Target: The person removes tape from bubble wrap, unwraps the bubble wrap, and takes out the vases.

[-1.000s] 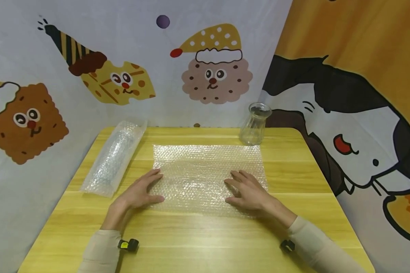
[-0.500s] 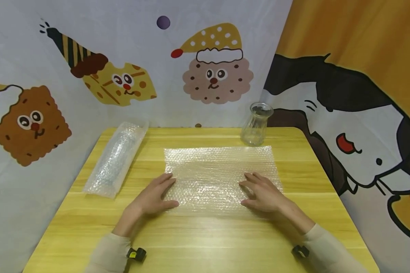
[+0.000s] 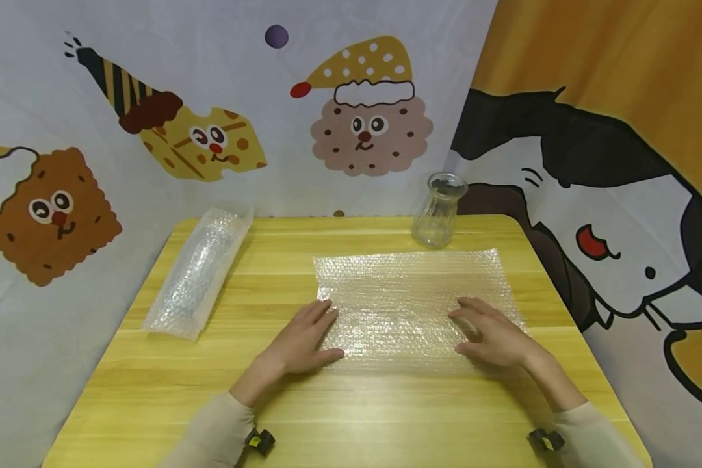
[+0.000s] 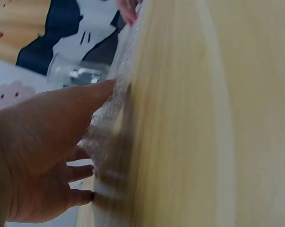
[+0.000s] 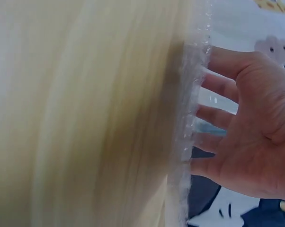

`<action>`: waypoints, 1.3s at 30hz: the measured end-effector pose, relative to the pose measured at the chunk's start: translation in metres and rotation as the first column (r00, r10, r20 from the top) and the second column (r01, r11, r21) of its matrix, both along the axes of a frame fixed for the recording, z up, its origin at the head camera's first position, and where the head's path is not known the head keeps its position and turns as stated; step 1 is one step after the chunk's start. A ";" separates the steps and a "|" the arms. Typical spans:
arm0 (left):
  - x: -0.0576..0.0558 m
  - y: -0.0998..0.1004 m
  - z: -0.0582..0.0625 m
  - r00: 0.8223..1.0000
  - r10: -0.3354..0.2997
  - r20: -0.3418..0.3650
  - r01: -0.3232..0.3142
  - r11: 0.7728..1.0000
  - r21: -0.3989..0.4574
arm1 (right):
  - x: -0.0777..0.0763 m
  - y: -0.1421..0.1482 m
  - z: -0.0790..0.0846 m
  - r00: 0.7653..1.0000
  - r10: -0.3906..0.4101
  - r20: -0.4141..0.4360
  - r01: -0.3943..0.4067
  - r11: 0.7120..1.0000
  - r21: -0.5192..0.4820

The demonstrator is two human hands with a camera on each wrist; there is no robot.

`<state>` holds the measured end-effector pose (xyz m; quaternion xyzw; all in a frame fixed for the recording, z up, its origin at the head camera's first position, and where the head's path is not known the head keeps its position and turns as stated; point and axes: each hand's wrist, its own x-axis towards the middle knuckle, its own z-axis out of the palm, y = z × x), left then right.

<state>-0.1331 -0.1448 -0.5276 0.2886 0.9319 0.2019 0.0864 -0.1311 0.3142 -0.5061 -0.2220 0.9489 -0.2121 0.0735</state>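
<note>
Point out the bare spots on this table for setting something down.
Bare table shows between the bubble-wrapped package and the bubble-wrap sheet, before the sheet's near edge, and right of the glass vase. It is crowded at the sheet's sides, where the left hand and right hand are.

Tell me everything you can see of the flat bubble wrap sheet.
The bubble wrap sheet is clear and roughly rectangular, covered in small bubbles, and looks like thin plastic; light glints off it. It lies spread out on the yellow wood-grain table, nearer the person than the glass vase. The left hand touches its left edge, the right hand its right part. Its near edge is hard to make out.
</note>
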 end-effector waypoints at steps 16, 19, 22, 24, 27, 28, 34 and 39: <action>0.005 0.055 0.002 0.992 -0.053 -0.112 0.041 0.993 -0.112 | -0.004 0.040 -0.008 0.994 -0.108 0.010 0.108 0.994 0.013; 0.005 0.062 0.001 0.992 -0.054 -0.118 0.040 0.992 -0.120 | -0.003 0.045 -0.009 0.993 -0.122 -0.008 0.122 0.992 0.022; 0.005 0.068 -0.001 0.989 -0.064 -0.131 0.047 0.991 -0.128 | -0.003 0.049 -0.010 0.991 -0.135 -0.006 0.135 0.991 0.025; 0.006 0.071 -0.002 0.989 -0.071 -0.133 0.053 0.990 -0.131 | -0.003 0.052 -0.010 0.990 -0.141 0.000 0.141 0.990 0.025; 0.005 0.073 -0.003 0.984 -0.095 -0.153 0.071 0.985 -0.154 | -0.002 0.054 -0.011 0.989 -0.145 0.002 0.145 0.989 0.026; 0.004 0.073 -0.003 0.981 -0.106 -0.164 0.079 0.983 -0.164 | -0.001 0.055 -0.011 0.989 -0.147 0.002 0.147 0.989 0.027; -0.004 0.073 -0.004 0.971 -0.134 -0.196 0.093 0.974 -0.206 | 0.003 0.056 -0.010 0.987 -0.160 -0.004 0.160 0.987 0.023; -0.008 0.071 -0.003 0.982 -0.103 -0.161 0.080 0.986 -0.145 | 0.005 0.051 -0.008 0.989 -0.123 -0.077 0.126 0.991 0.036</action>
